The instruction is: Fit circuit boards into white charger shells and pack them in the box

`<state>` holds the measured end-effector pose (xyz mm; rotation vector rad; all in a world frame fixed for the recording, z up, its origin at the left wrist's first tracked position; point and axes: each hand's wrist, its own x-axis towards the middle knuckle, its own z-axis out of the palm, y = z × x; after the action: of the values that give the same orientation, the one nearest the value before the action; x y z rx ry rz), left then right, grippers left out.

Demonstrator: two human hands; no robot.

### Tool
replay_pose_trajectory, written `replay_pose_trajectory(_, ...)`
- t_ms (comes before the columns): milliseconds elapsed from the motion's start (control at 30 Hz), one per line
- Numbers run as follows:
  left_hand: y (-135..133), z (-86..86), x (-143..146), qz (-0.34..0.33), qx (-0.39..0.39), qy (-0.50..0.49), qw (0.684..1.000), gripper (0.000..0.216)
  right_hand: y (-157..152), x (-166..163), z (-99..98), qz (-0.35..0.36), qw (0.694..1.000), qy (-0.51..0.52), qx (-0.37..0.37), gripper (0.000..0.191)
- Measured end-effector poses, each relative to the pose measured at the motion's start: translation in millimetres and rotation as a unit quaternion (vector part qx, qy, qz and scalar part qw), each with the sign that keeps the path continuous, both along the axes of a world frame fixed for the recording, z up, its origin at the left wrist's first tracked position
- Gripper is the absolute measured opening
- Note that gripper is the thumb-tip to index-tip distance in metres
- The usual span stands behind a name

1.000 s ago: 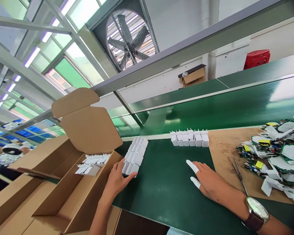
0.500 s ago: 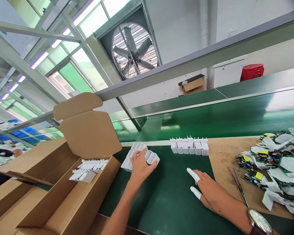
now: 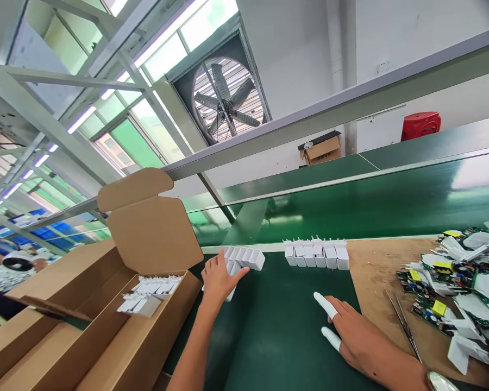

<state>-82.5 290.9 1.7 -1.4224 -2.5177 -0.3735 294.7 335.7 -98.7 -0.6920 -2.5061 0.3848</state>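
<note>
My left hand (image 3: 220, 278) lies on a block of white plastic charger shells (image 3: 244, 257) on the green mat, fingers curled round its near end. Just to the left stands an open cardboard box (image 3: 106, 331) with more white shells (image 3: 149, 288) lying inside. A second row of white shells (image 3: 317, 254) stands further back, at the mat's far edge. My right hand (image 3: 352, 334) rests flat on the mat, fingers apart, with white finger cots on two fingertips; it holds nothing.
A wooden board (image 3: 391, 298) lies to the right with tweezers (image 3: 403, 325) on it and a heap of green circuit boards and white shells (image 3: 460, 282). Beyond runs a green conveyor (image 3: 370, 201). Far off stand a small carton (image 3: 321, 147) and a red stool (image 3: 420, 125).
My left hand has slid from the near end of the shell block up onto it, and the block has turned from lengthwise to crosswise. The right hand stayed put.
</note>
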Motion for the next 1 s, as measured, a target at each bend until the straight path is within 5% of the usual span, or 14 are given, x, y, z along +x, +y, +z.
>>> replay_pose_trajectory(167,-53,-0.6,-29,0.051,-0.047,-0.031,0.997,0.101,-2,-5,-7.5,0.013,0.999,0.001,0.036,0.043)
replay_pose_trajectory(367,-77,-21.9,9,0.057,-0.039,-0.029,0.997,0.078,-4,-10,-17.1,-0.012,0.998,0.027,0.062,0.038)
replay_pose_trajectory(600,-31,-23.4,58,-0.047,0.017,-0.012,0.999,0.069,0,-8,-8.7,-0.003,0.999,0.032,0.043,0.045)
replay_pose_trajectory(867,3,-30.9,47,-0.015,0.021,0.068,0.997,0.066,0,-2,-10.7,-0.016,0.999,0.014,0.045,0.027)
replay_pose_trajectory(1000,1,-31.6,37,-0.077,0.061,0.114,0.989,0.067,-1,-2,-11.9,-0.01,0.997,0.001,0.076,0.023)
